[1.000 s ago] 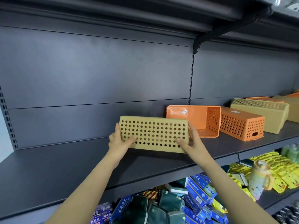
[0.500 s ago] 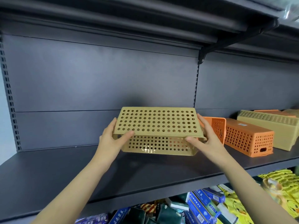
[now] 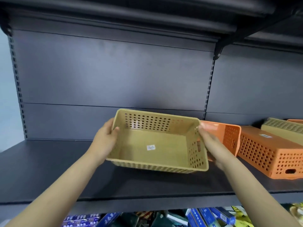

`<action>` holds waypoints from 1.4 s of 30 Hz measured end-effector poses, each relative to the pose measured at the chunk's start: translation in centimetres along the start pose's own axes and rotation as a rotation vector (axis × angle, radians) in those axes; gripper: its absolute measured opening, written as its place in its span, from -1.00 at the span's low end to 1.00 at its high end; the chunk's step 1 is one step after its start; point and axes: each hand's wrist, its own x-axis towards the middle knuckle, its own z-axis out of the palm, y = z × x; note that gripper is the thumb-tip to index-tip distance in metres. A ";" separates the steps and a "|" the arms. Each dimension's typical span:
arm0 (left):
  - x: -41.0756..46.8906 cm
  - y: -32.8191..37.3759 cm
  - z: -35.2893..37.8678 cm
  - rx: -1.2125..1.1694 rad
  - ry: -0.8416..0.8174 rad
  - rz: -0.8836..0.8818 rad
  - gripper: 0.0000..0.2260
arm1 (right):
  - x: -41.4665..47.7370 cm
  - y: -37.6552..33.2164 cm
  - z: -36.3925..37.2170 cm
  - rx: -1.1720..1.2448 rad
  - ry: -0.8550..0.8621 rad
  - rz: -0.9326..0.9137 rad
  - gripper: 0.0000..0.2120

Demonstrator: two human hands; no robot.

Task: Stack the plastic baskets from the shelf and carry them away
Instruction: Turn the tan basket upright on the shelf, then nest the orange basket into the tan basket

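Note:
I hold a tan perforated plastic basket (image 3: 152, 145) just above the dark shelf (image 3: 49, 169), its opening turned toward me and a small white sticker on its bottom. My left hand (image 3: 105, 141) grips its left rim and my right hand (image 3: 211, 143) grips its right end. Behind my right hand an orange basket (image 3: 229, 136) lies on its side. Another orange basket (image 3: 270, 158) rests upside down to the right. A further tan basket (image 3: 282, 126) sits at the far right.
The grey back panel (image 3: 114, 76) rises behind the shelf, with an upper shelf and bracket (image 3: 219, 51) overhead. Blue and yellow packaged goods (image 3: 205, 217) fill the shelf below.
The tan basket was turned over in my hands, from bottom-up with its side facing me to open side up. It now sits lower, close to the shelf.

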 end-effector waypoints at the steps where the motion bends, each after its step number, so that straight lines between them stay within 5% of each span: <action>1: 0.1 0.1 0.3 0.021 -0.002 -0.051 -0.68 | 0.1 0.3 -0.2 -0.001 -0.045 0.012 -0.40; 5: 0.8 0.1 1.3 0.068 -0.065 -0.240 -0.69 | 0.6 1.4 -1.0 -0.017 -0.159 0.044 -0.67; 12: 1.5 1.1 4.3 0.209 -0.044 -0.427 -0.85 | 1.3 2.8 -2.0 0.044 -0.235 0.058 -0.32; 17: 1.8 1.7 6.8 0.735 -0.021 -0.037 -0.55 | 2.6 3.1 -2.5 0.202 -0.186 0.104 -0.66; 22: -1.4 4.4 10.4 0.896 -0.277 0.399 -0.49 | 3.2 3.9 -3.1 0.228 -0.123 0.130 -0.61; 26: -3.8 4.1 13.4 1.056 -0.450 0.464 -0.35 | 3.5 6.1 -5.7 0.013 0.275 -0.175 -0.63; 28: -3.8 3.9 13.9 1.130 -0.393 0.491 -0.43 | 3.3 7.6 -7.6 -0.088 0.498 -0.343 -0.65; 31: -3.3 3.3 14.2 1.150 -0.315 0.551 -0.41 | 4.0 10.2 -10.1 -0.224 0.675 -0.332 -0.42; 35: -2.8 2.2 14.7 1.171 -0.227 0.601 -0.27 | 6.0 12.7 -11.4 -0.208 0.544 -0.184 -0.15; 39: -2.4 1.1 15.0 1.126 -0.158 0.627 -0.21 | 6.3 13.2 -11.0 -0.127 0.299 -0.139 -0.29; 42: -2.4 0.9 15.1 1.091 -0.114 0.649 -0.22 | 6.3 13.4 -11.1 -0.170 0.357 -0.188 -0.43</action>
